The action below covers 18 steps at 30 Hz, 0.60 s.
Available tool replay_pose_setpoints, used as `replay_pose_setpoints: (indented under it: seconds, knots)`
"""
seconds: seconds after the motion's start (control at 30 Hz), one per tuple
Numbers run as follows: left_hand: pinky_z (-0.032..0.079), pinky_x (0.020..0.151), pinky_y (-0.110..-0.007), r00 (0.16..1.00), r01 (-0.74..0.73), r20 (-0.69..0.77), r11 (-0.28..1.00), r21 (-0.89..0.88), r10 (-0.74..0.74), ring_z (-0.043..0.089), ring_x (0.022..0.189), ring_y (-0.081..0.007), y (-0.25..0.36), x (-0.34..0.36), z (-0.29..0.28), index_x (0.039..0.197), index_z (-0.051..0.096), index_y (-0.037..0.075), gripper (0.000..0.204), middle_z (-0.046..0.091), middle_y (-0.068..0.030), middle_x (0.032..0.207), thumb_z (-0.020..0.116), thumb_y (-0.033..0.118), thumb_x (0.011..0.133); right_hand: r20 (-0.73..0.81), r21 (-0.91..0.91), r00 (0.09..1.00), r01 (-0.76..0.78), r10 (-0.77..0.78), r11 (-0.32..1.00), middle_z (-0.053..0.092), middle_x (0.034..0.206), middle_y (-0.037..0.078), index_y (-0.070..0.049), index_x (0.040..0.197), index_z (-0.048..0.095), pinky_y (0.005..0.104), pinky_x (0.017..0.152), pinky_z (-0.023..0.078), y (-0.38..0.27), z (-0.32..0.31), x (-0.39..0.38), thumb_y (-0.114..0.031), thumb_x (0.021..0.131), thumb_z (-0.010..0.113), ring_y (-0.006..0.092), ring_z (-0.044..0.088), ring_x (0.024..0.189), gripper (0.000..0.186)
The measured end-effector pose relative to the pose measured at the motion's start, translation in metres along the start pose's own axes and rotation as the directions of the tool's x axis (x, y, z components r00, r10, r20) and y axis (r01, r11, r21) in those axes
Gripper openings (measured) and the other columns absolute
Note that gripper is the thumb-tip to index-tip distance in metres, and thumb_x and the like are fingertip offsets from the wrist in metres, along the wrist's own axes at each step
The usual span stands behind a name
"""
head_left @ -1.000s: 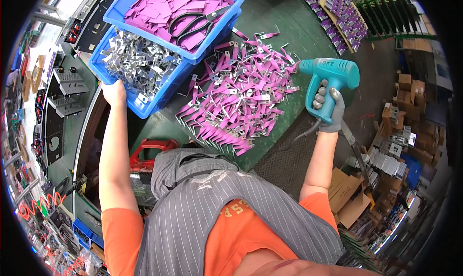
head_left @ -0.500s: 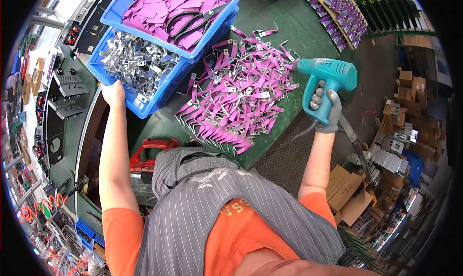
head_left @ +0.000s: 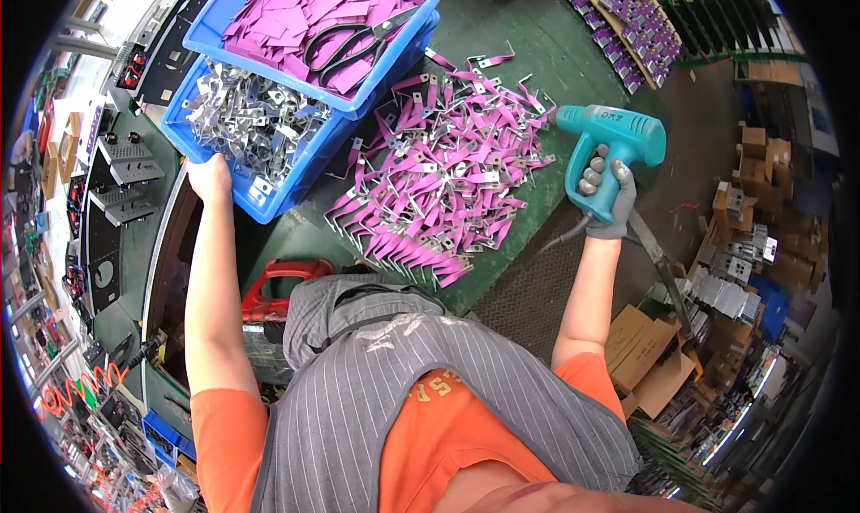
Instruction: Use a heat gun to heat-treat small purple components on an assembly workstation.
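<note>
My right hand [head_left: 612,190], in a grey glove, is wrapped round the handle of a teal heat gun [head_left: 632,135]. Its nozzle points left at a heap of metal brackets [head_left: 466,163] with purple sleeves, spread on the green tabletop. Bare, my left hand [head_left: 210,177] grips the near left edge of a blue bin [head_left: 262,210]; its fingertips are partly hidden. Shiny bare metal brackets [head_left: 255,119] fill that bin. A second blue bin [head_left: 394,69] sits on top at its far side, holding flat purple sleeves [head_left: 296,20] and black-handled scissors [head_left: 358,43].
A red handle-like thing [head_left: 282,284] is beside my lap. Racks of purple-and-silver parts [head_left: 632,29] stand at the far right. Cardboard boxes [head_left: 640,352] are on the right, and a workbench with black metal panels [head_left: 103,217] runs along the left.
The heat gun has shifted slightly right, its nozzle now a little farther from the heap. The blue bins have moved slightly left, with my left hand still at the edge.
</note>
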State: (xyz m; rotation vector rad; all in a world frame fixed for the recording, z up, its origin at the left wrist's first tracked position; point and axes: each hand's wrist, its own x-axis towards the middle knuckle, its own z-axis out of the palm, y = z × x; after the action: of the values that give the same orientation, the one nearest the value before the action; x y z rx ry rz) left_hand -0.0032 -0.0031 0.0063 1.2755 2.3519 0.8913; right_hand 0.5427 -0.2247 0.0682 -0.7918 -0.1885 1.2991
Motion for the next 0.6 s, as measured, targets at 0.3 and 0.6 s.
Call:
replay_pose_setpoints:
  seconds: [0.3,0.6]
  knots:
    - [0.043,0.085,-0.038,0.999,0.016,0.037,1.000,0.001,-0.016,0.059,0.093,-0.0327,-0.020,0.015,0.006,0.103,0.055,-0.002,0.042,0.061,-0.0196,0.099,0.060,0.016,0.064,-0.006,0.024,1.000,0.009,-0.009,1.000,0.057,0.082,0.007,0.000,0.112,0.049,0.0297,0.052,0.048,0.005,0.010,-0.031,-0.017,0.083,0.054,0.0156,0.054,0.064,0.034]
    - [0.045,0.079,-0.036,1.000,0.006,-0.010,0.997,0.079,-0.006,0.062,0.085,-0.0308,-0.007,0.008,0.004,0.093,0.061,-0.003,0.037,0.064,-0.0186,0.090,0.061,0.018,0.062,-0.014,0.048,0.997,0.071,-0.071,0.996,0.058,0.083,0.007,-0.001,0.114,0.049,0.0288,0.052,0.050,0.014,0.014,-0.065,-0.016,0.083,0.053,0.0147,0.056,0.065,0.035]
